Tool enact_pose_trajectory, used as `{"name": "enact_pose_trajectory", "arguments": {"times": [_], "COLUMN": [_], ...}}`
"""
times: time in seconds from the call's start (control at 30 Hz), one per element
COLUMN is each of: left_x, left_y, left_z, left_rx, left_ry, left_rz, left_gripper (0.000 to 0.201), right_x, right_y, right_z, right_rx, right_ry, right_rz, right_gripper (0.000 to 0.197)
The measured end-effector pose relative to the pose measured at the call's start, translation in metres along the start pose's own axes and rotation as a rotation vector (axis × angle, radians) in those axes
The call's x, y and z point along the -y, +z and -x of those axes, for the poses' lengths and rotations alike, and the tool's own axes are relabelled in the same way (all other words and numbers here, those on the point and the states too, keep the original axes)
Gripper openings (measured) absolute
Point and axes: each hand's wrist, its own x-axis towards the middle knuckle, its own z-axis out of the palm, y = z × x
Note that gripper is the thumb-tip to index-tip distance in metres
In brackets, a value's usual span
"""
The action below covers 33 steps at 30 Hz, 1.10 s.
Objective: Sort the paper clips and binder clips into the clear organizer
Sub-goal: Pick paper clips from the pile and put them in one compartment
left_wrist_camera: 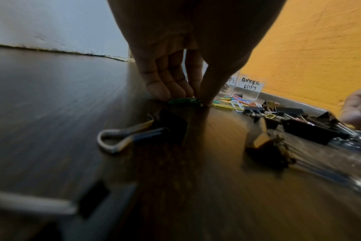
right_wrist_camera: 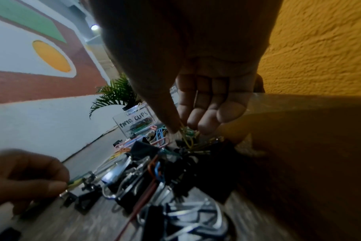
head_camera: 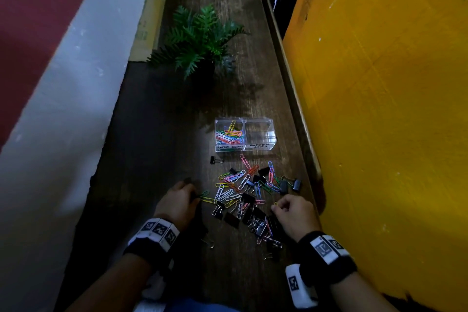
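A clear two-compartment organizer (head_camera: pixel 260 126) stands on the wooden shelf; its left side, labelled paper clips (right_wrist_camera: pixel 134 121), holds several coloured clips, and its right side, labelled binder clips (left_wrist_camera: pixel 250 85), looks empty. In front lies a mixed pile of paper clips (head_camera: pixel 240 185) and black binder clips (head_camera: pixel 255 218). My left hand (head_camera: pixel 177 200) is at the pile's left edge and pinches a green paper clip (left_wrist_camera: pixel 184 100) on the wood. My right hand (head_camera: pixel 291 213) is at the pile's right side, thumb and fingers pinching a few yellow and green paper clips (right_wrist_camera: pixel 186 132).
A green fern plant (head_camera: pixel 200 35) stands further back on the shelf. A yellow wall (head_camera: pixel 379 109) runs close along the right, a white and red wall (head_camera: pixel 63 71) along the left. One binder clip (head_camera: pixel 216 159) lies apart near the organizer.
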Motion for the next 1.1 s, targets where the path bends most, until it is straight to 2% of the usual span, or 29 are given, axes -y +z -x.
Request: {"name": "enact_pose_trajectory", "arguments": {"times": [0.2,0.43,0.63,0.77,0.9,1.03,1.1], "left_x": [0.002,0.007,0.012,0.008,-0.010,-0.034,-0.049], "left_y": [0.001,-0.006,-0.011,-0.018,-0.036,-0.060,-0.071], "left_z": [0.000,-0.003,-0.001,-0.002,-0.016,-0.044,-0.063], "left_rx": [0.014,0.031,0.047,-0.027,-0.144,-0.213,-0.205], "left_ry": [-0.006,-0.027,-0.036,-0.044,0.059,0.191,0.236], "left_rz": [0.007,0.051,0.109,0.176,0.208,0.178,0.124], "left_gripper": [0.014,0.010,0.017,0.025,0.019,0.003,0.009], "right_x": [-0.013,-0.023,-0.042,-0.045,-0.038,-0.030,-0.026], "right_y": [-0.016,-0.032,-0.019,-0.014,-0.015,-0.019,-0.022], "right_z": [-0.003,-0.013,-0.029,-0.034,-0.035,-0.028,-0.023], "right_rx": [-0.074,0.006,0.084,0.043,0.016,-0.013,-0.004], "right_ry": [-0.020,0.085,0.136,0.109,0.106,0.082,0.033], "right_rz": [-0.209,-0.440,-0.344,-0.229,-0.150,-0.112,-0.107], "right_gripper": [0.013,0.007,0.020,0.018,0.021,0.024,0.025]}}
